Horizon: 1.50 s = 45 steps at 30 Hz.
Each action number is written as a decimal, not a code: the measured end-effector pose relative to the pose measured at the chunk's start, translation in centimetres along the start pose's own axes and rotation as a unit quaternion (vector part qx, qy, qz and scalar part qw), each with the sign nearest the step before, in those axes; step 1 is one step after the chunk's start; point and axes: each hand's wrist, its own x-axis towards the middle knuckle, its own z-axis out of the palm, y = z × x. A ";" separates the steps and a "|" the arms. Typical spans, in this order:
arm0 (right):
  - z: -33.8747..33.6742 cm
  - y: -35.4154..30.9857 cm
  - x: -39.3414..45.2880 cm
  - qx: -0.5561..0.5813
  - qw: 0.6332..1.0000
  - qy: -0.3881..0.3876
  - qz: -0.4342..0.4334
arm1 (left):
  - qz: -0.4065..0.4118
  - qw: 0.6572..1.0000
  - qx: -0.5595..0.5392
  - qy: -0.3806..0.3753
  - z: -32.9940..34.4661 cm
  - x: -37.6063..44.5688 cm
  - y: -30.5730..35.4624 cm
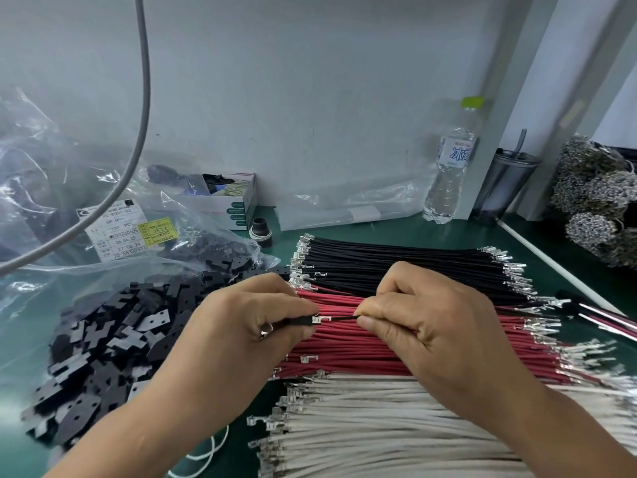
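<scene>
**Green bench [413, 232]: black wire [344, 318] pinched at centre**

Green bench carries three bundles: black wires [396, 263] at 12 o'clock, red wires [344, 346] at centre, white wires [362, 426] at 6 o'clock. Left hand [255, 326] pinches a black sleeve [299, 321]. Right hand [427, 326] pinches the black wire. Its metal terminal [320, 319] lies between both hands, above the red wires. Black plates [113, 339] lie heaped at 9 o'clock.

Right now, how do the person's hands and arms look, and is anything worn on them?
The left hand and the right hand are bare, without gloves. The left forearm and the right forearm are bare too; no sleeve, watch or bracelet shows. The only thing worn is a shiny metal ring on a finger of the left hand.
</scene>
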 end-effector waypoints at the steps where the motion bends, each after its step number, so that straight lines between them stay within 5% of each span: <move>1: -0.1 0.0 0.1 -0.019 1.000 0.000 -0.005 | 0.001 1.000 0.007 -0.008 0.1 0.0 -0.1; 7: -0.4 0.0 0.0 -0.002 1.000 -0.011 -0.007 | -0.011 0.998 -0.055 -0.011 0.2 0.0 0.0; 12: 0.1 0.2 -0.1 0.146 0.987 -0.027 0.063 | -0.017 0.991 -0.128 -0.016 -0.3 0.2 0.1; 18: 0.9 -0.6 -0.1 0.033 0.999 -0.025 0.032 | 0.002 1.000 0.005 -0.020 -0.1 0.0 -0.1; 24: 1.3 -0.2 -0.2 0.209 0.973 -0.026 0.096 | -0.001 0.995 -0.099 -0.005 -0.3 0.1 0.1; 28: 1.6 -0.9 -0.1 0.121 0.990 -0.032 0.058 | -0.005 0.998 -0.057 -0.013 0.3 0.0 -0.1; 33: 1.4 -0.7 -0.2 0.131 0.990 0.004 0.055 | -0.015 0.993 -0.119 0.002 0.8 0.0 -0.1; 45: 2.2 -1.3 -0.4 0.107 0.994 0.018 0.030 | -0.004 0.997 -0.072 0.020 1.0 -0.2 0.2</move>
